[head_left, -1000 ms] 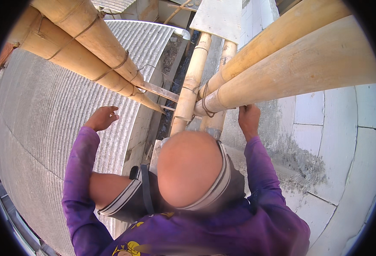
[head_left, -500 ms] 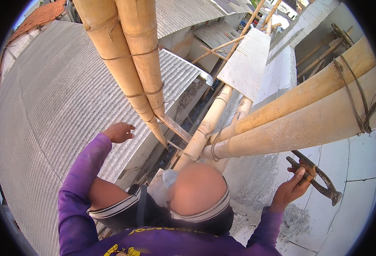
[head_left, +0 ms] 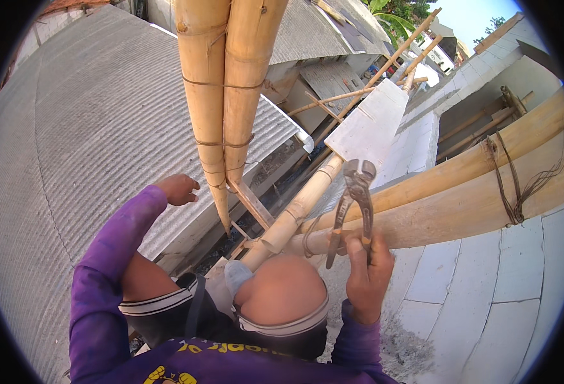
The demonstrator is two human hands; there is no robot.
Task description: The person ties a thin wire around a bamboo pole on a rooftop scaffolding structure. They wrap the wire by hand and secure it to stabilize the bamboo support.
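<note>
Over the roof (head_left: pixel 71 128), right hand (head_left: pixel 368 278) grips pincers (head_left: pixel 352 205).

No packages, labels, signs or screens showed anywhere in the view (only yellow print on the person's purple shirt (head_left: pixel 192 365), at the lower edge, came close).
</note>
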